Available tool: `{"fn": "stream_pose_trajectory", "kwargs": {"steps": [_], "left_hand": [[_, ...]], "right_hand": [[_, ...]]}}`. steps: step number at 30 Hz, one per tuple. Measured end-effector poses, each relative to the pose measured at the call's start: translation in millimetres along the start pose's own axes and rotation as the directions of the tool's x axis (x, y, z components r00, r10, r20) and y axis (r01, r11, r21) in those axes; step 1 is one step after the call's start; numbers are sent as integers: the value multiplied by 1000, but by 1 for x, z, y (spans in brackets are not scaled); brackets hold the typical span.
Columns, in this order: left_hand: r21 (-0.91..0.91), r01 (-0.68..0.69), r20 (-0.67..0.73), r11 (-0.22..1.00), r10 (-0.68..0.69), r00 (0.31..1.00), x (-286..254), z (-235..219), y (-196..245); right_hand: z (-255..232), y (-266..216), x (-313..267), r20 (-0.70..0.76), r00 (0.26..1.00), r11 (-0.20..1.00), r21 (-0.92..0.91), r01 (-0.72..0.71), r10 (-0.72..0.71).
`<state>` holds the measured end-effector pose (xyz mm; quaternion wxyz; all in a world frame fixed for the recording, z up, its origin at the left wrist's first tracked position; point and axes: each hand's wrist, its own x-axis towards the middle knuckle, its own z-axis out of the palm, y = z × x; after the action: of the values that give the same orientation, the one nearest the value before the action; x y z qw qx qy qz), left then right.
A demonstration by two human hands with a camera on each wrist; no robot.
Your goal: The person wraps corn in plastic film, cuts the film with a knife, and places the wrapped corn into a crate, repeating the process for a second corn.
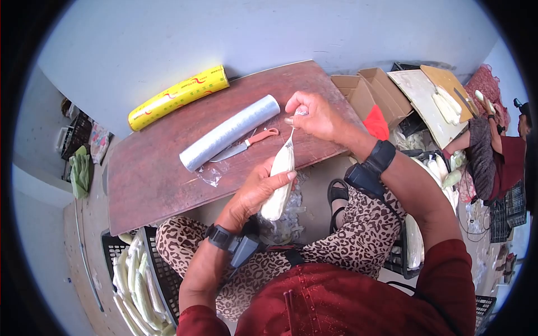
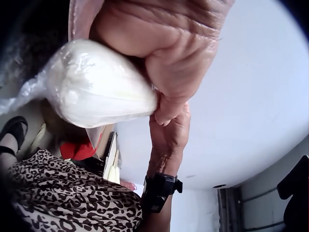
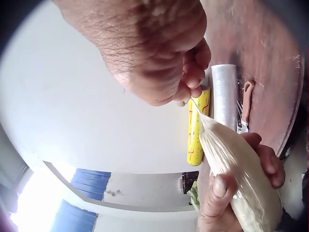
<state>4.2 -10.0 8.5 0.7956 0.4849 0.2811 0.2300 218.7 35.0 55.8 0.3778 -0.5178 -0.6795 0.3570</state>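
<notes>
My left hand point(image 1: 253, 187) grips a pale ear of corn point(image 1: 273, 207) in its husk, thumb across its side, above the near edge of the table point(image 1: 151, 185). Clear plastic film covers the ear point(image 2: 104, 89), with a twisted tail of film at one end in the left wrist view. My right hand point(image 1: 316, 116) pinches a thin, stretched twist at the other, pointed end, up and to the right of the left hand. Behind the hands lie a roll of clear film point(image 1: 230, 133) and a knife point(image 1: 262, 136) with an orange-brown handle.
A yellow printed roll point(image 1: 179, 98) lies at the table's back edge. Black crates hold more pale ears point(image 1: 134, 280) at lower left and others at right. Cardboard boxes point(image 1: 370, 92) stand right of the table. Another person point(image 1: 507, 168) sits at far right.
</notes>
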Motion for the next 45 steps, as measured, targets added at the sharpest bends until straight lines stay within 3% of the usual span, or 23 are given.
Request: {"fn": "stream_pose_trajectory", "kwargs": {"steps": [8, 11, 17, 26, 29, 32, 35, 38, 45], "left_hand": [[75, -41, -11, 996, 42, 999, -1, -1, -4], [39, 30, -25, 999, -29, 999, -7, -1, 4], [-17, -4, -30, 1000, 3, 1000, 4, -11, -15], [39, -90, -87, 995, 93, 992, 6, -5, -11], [23, 5, -80, 1000, -3, 997, 3, -9, -6], [59, -66, -131, 996, 73, 989, 5, -13, -9], [-1, -113, -168, 994, 111, 980, 7, -11, -9], [-59, -131, -145, 990, 122, 982, 10, -17, -17], [-94, -134, -151, 986, 119, 981, 9, -19, -17]], "right_hand": [[3, 0, 4, -30, 999, 999, -26, -23, 22], [5, -1, 2, -17, 1000, 996, -90, -26, 24], [7, 1, 1, -20, 999, 987, -162, 23, -27], [11, 8, 0, 76, 997, 989, -145, -14, 25], [9, 5, 0, 143, 987, 989, -134, -57, 76], [18, 24, 2, 208, 977, 988, -153, -20, 51], [33, 32, 3, 290, 948, 991, -78, -110, 129], [36, 27, 3, 302, 947, 990, -118, -78, 111], [31, 21, 4, 328, 926, 981, -10, -192, 185]]}}
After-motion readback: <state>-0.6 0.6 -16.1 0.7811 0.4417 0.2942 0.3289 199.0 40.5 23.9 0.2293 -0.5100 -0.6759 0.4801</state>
